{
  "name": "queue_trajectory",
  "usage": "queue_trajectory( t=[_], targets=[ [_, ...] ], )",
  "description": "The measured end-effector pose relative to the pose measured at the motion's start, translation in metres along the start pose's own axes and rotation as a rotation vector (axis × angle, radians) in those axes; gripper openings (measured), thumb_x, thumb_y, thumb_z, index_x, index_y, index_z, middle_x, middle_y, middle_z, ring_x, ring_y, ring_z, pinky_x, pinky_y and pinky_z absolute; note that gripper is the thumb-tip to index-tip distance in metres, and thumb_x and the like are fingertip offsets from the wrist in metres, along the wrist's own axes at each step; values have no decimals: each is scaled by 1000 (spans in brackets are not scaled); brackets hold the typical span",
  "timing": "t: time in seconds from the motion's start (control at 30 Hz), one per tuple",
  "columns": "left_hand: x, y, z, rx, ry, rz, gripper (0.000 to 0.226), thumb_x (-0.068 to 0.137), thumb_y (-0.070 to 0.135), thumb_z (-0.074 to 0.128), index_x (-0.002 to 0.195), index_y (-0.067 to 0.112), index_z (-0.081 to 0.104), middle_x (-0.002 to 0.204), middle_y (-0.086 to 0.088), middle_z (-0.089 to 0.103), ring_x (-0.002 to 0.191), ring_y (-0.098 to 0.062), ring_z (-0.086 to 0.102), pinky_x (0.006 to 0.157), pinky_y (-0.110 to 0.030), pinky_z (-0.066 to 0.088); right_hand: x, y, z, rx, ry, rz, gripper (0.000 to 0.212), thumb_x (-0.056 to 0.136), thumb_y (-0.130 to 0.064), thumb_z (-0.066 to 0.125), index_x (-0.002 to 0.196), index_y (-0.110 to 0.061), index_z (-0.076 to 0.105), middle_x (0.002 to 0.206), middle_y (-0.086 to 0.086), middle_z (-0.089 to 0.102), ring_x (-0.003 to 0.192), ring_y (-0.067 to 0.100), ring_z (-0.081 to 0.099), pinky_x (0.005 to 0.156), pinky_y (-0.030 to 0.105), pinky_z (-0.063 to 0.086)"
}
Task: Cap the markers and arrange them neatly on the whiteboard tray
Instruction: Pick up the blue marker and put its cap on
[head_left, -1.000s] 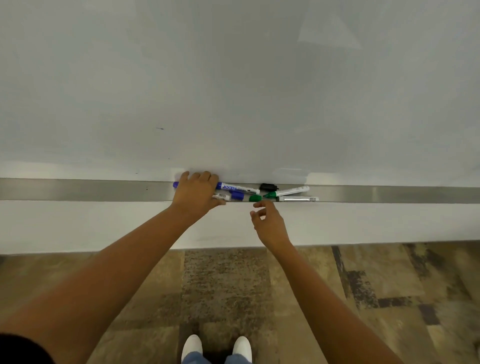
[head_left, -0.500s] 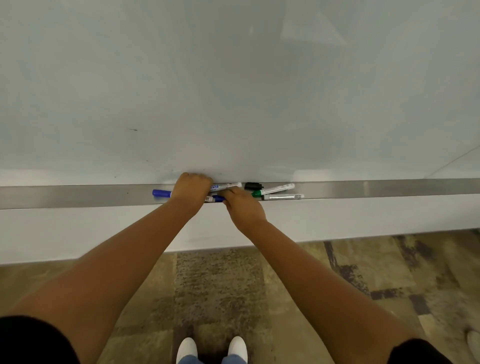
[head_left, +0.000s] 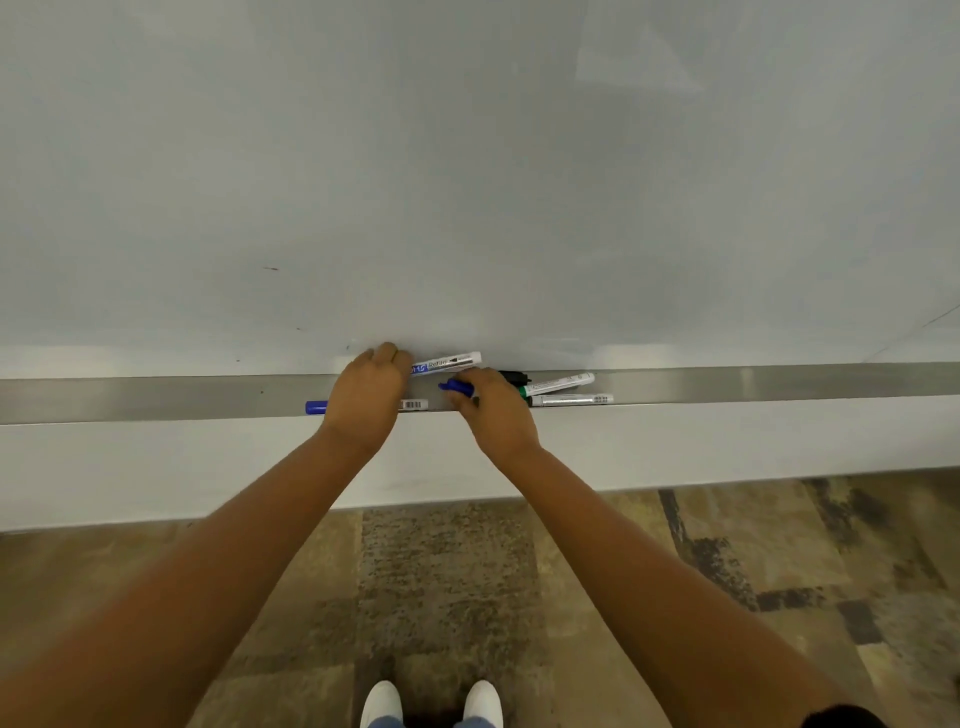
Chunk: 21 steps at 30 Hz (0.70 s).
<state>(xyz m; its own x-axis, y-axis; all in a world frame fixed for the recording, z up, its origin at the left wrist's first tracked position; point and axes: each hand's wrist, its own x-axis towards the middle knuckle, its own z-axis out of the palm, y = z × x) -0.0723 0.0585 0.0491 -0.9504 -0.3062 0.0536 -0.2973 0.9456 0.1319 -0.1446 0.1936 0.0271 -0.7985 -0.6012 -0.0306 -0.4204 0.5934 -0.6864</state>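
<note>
My left hand (head_left: 366, 397) grips a white blue-labelled marker (head_left: 447, 361), lifted a little above the metal whiteboard tray (head_left: 156, 397). My right hand (head_left: 493, 413) pinches a blue cap (head_left: 457, 387) just right of it. Under my left hand a second marker lies flat in the tray, showing a blue end (head_left: 316, 407) on the left and a barcoded barrel (head_left: 414, 404) on the right. A black cap (head_left: 514, 376), a green-tipped marker (head_left: 558, 383) and another white marker (head_left: 571, 399) lie in the tray to the right.
The whiteboard (head_left: 467, 182) fills the upper view, with a white wall strip under the tray. Patterned carpet (head_left: 727, 571) and my white shoes (head_left: 431, 704) are below. The tray runs bare to the left and far right.
My left hand has lifted one marker off the tray and tilted it up. My right hand has closed on the blue cap and raised it beside that marker.
</note>
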Motion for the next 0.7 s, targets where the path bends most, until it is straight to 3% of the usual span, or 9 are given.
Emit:
queue_trajectory(
  t=[0.07,0.17,0.27,0.33,0.4,0.5,0.7],
  targets=[
    [-10,5,-5,-260,177,-120,20,88,6,50,107,3,55,107,-17,59,82,-31,60,68,-35,47,-7,-1,-3,104,71,23,28,90,-29,52,111,-11,58,107,12,62,86,18,55,74,24,44],
    [-21,16,-19,-795,372,-407,14,86,15,57,98,7,58,95,-7,65,82,-17,62,72,-22,47,-22,-7,-7,198,123,10,28,92,-29,49,110,-10,58,101,8,62,83,10,50,67,6,39],
    [-32,24,-33,-1357,390,-597,4,85,17,59,87,18,55,85,4,68,86,-12,64,85,-25,49,-38,-18,-10,320,93,34,25,93,-30,46,106,-13,58,90,-4,56,73,3,48,64,-1,38],
    [-39,28,-38,-1665,384,-621,5,87,14,56,93,14,55,84,2,69,89,-16,67,91,-28,50,-46,-27,-13,370,66,46,24,93,-33,44,105,-17,58,83,-12,52,69,1,47,62,-1,38],
    [-45,31,-41,-1761,384,-608,14,88,13,54,101,7,55,88,-2,69,86,-13,69,88,-25,54,-52,-34,-15,379,70,35,23,92,-33,46,105,-17,58,83,-10,53,68,1,47,62,-2,37],
    [-47,37,-43,-1816,368,-595,6,89,11,51,90,13,57,90,-4,68,80,-9,70,80,-18,56,-55,-43,-18,346,82,13,23,91,-31,49,105,-15,59,88,-5,54,67,1,46,61,-3,36],
    [-49,47,-43,-1796,293,-575,12,89,10,52,100,8,56,88,-4,68,89,-19,66,87,-29,54,-55,-48,-21,305,59,-14,26,92,-30,48,106,-10,58,90,2,56,68,4,45,60,3,38]
  ],
)
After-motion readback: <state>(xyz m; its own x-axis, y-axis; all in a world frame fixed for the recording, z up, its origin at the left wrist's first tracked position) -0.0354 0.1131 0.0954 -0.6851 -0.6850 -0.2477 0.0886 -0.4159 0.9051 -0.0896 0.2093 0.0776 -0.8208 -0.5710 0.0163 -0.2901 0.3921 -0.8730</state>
